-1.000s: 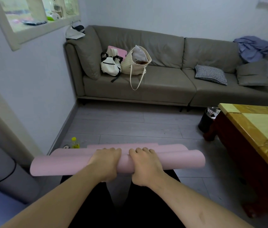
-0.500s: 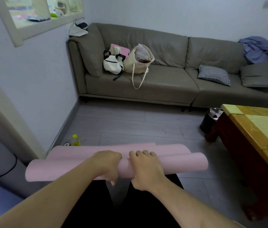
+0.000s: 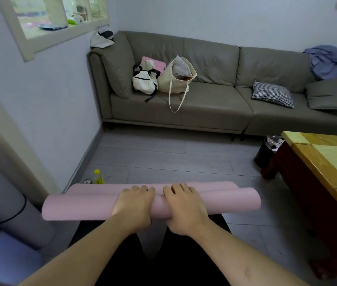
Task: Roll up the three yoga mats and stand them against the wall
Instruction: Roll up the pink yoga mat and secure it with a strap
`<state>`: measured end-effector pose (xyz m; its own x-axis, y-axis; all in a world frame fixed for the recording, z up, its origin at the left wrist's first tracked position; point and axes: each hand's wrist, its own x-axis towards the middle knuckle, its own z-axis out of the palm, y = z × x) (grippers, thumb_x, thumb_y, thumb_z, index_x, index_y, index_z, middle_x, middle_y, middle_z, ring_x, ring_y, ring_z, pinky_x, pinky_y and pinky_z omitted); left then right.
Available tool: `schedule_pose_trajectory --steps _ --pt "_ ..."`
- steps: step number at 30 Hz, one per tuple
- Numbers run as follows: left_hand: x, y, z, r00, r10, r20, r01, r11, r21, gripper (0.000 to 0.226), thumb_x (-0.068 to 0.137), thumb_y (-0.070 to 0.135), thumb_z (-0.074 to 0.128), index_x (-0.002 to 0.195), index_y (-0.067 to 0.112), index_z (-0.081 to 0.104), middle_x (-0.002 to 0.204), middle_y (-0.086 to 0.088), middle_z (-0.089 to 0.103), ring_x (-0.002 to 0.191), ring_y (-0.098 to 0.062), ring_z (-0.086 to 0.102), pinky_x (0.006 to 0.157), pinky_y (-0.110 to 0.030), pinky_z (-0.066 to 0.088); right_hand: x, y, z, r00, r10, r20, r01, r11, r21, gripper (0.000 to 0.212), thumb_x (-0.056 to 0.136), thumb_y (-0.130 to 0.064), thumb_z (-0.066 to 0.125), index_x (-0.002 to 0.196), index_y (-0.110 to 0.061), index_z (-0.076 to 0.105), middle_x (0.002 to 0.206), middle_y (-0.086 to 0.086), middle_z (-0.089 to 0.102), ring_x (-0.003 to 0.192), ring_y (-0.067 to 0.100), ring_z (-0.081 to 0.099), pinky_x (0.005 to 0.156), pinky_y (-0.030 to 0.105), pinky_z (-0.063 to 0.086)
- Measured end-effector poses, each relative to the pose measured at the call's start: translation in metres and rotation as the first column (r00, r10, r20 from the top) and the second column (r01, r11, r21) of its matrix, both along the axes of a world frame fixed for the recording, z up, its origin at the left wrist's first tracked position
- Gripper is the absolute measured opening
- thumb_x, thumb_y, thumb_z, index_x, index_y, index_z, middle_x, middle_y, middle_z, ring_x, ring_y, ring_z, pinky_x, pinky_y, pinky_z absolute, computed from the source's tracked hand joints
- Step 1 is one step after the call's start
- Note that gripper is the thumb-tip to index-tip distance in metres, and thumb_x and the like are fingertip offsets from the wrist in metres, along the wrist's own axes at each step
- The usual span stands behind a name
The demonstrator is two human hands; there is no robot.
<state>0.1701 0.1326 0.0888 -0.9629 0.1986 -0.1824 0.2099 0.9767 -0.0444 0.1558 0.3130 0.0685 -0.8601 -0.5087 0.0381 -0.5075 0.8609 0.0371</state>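
A pink yoga mat (image 3: 80, 206), almost fully rolled, lies crosswise on the grey floor in front of my knees, with a short flat strip still showing behind the roll. My left hand (image 3: 133, 205) and my right hand (image 3: 185, 207) sit side by side on the middle of the roll, fingers curled over its top. A grey rolled mat (image 3: 8, 207) with a black strap leans at the left edge, and a bluish mat (image 3: 2, 263) shows in the bottom left corner.
The left wall (image 3: 56, 104) with its skirting runs beside the mat. A yellow-capped bottle (image 3: 98, 176) stands by it. A grey sofa (image 3: 204, 108) with bags fills the back. A black bin (image 3: 266, 152) and a wooden table (image 3: 328, 162) stand at the right.
The roll has turned forward over the flat strip, which is shorter now. Both hands moved with it and regripped on top.
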Motion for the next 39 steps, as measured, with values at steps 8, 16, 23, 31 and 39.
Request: schedule_pose_trajectory --steps 8,16,23,31,39 --pt "0.017 0.004 -0.027 0.976 -0.003 -0.216 0.003 1.0 -0.002 0.063 0.049 0.022 0.091 0.103 0.015 0.058 0.096 -0.008 0.059 0.085 -0.03 0.059 0.08 -0.042 0.052 -0.006 -0.01 0.004 0.997 -0.08 0.011 0.079 0.994 0.069 0.056 0.059 -0.028 0.088 0.105 -0.019 0.057 0.101 0.007 0.067 0.094 0.032 0.063 0.082 0.044 0.046" --pt "-0.011 -0.001 0.007 0.999 -0.009 -0.046 0.005 0.997 -0.077 0.057 0.082 0.035 0.076 0.13 0.022 0.048 0.13 -0.003 0.064 0.118 -0.028 0.065 0.096 -0.039 0.048 -0.009 -0.009 0.015 0.999 -0.041 0.023 0.041 0.999 -0.011 0.053 0.064 -0.03 0.082 0.108 -0.02 0.055 0.11 0.005 0.066 0.099 0.029 0.061 0.085 0.04 0.045" --pt "-0.011 -0.002 0.018 0.986 -0.016 0.169 0.02 0.999 -0.027 0.063 0.066 0.048 0.086 0.115 0.025 0.053 0.118 -0.001 0.066 0.108 -0.026 0.067 0.079 -0.035 0.049 0.018 -0.006 0.005 0.998 -0.052 -0.042 0.053 0.998 0.021 0.056 0.048 -0.017 0.082 0.095 -0.019 0.05 0.09 0.005 0.06 0.08 0.029 0.056 0.072 0.037 0.031" --pt "0.009 0.004 -0.007 0.985 -0.039 -0.167 0.022 0.995 -0.101 0.063 0.068 0.03 0.085 0.121 0.017 0.052 0.116 -0.006 0.059 0.104 -0.029 0.062 0.089 -0.042 0.051 -0.012 -0.016 0.032 0.99 -0.043 0.131 0.031 0.995 0.093 0.046 0.07 -0.023 0.082 0.107 -0.017 0.056 0.103 0.006 0.068 0.093 0.03 0.065 0.084 0.039 0.05" --pt "-0.015 -0.006 0.015 0.997 0.026 0.076 -0.029 0.999 0.029 0.055 0.071 0.037 0.08 0.12 0.03 0.056 0.121 0.002 0.069 0.109 -0.023 0.069 0.087 -0.035 0.055 -0.005 0.003 0.0 0.997 0.016 -0.069 -0.015 1.0 0.014 0.063 0.056 -0.016 0.081 0.112 -0.018 0.052 0.102 0.005 0.063 0.09 0.03 0.058 0.084 0.041 0.047"
